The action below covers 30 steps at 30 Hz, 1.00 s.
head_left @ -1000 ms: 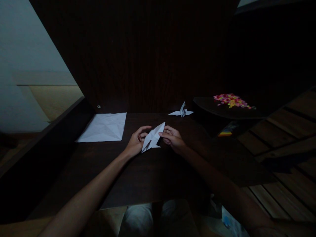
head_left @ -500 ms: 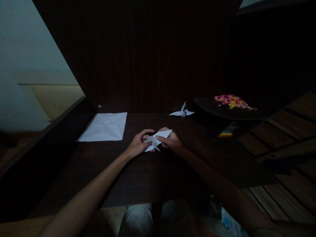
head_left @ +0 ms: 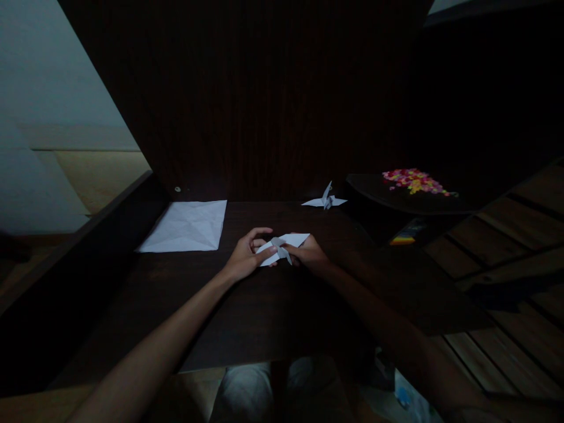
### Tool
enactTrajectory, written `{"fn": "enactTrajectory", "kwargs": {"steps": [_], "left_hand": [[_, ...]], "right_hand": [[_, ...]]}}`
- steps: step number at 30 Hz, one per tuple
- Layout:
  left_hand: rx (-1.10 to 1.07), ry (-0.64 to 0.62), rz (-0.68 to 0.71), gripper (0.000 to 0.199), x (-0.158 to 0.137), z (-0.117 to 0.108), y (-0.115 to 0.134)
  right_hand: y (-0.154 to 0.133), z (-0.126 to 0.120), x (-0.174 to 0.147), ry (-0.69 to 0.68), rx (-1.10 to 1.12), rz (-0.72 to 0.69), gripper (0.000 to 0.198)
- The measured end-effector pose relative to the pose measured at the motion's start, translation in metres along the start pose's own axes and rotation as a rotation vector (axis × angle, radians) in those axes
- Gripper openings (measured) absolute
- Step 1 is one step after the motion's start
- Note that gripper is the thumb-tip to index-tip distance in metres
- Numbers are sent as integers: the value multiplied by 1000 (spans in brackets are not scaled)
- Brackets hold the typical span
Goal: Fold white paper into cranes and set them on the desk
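Observation:
Between my two hands, just above the dark desk, is a white folded paper crane [head_left: 296, 238] with its wings spread to the sides. My left hand [head_left: 247, 254] pinches its left part, thumb on top and index finger curled away from the paper. On the other side, my right hand [head_left: 312, 254] grips the right part with the thumb near the middle and the fingers mostly hidden beneath. A second white paper crane [head_left: 326, 202] stands at the back of the desk, beyond my right hand.
Creased white paper [head_left: 187, 226] lies flat at the desk's back left. A dark raised shelf [head_left: 370, 191] at the right bears a pile of small pink, red and yellow pieces [head_left: 414, 181]. The desk [head_left: 229, 329] has a side board [head_left: 79, 241] on the left.
The crane in my hands has been turned and its wings lie flatter. My right thumb has shifted from on top of the right wing to nearer the middle.

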<state>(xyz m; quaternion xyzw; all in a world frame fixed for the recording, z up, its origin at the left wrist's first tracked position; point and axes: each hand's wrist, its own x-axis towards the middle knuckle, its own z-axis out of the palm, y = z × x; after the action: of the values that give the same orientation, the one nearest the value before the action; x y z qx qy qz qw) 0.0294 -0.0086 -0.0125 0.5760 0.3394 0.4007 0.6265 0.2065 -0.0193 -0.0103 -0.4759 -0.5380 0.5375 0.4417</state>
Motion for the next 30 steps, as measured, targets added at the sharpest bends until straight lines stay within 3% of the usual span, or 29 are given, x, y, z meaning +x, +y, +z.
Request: {"fn": "enactTrajectory", "kwargs": {"steps": [6,15,30], "left_hand": [[-3,105,-60,49,2,-1,2],[36,-17,-144,35,1,-1,2],[107,-39,-128,32,1,-4,3]], "right_hand": [[-5,1,-2,6,39,-15,32],[0,1,0,-5,79,-16,34],[3,-4,4,-27,152,34,29]]}}
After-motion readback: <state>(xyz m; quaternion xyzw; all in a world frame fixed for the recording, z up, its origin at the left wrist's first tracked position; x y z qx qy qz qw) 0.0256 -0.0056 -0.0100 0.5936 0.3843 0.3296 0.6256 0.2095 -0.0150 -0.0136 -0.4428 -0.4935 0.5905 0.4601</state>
